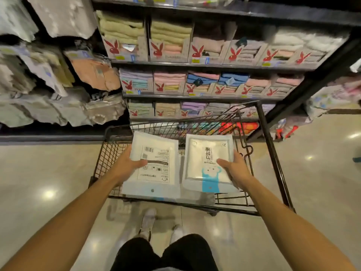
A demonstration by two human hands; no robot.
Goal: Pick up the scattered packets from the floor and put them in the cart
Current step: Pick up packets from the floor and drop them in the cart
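The left hand (128, 163) and right hand (235, 167) are each pinching a slick packet (156, 165) (207, 163) above the cart (271, 153), where either one could slip sideways and miss the basket.

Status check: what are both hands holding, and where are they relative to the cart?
Left hand grips barcode-printed white flat packet. Right hand grips blue-bear clear plastic packet. Both over black wire cart. Nothing blocking.
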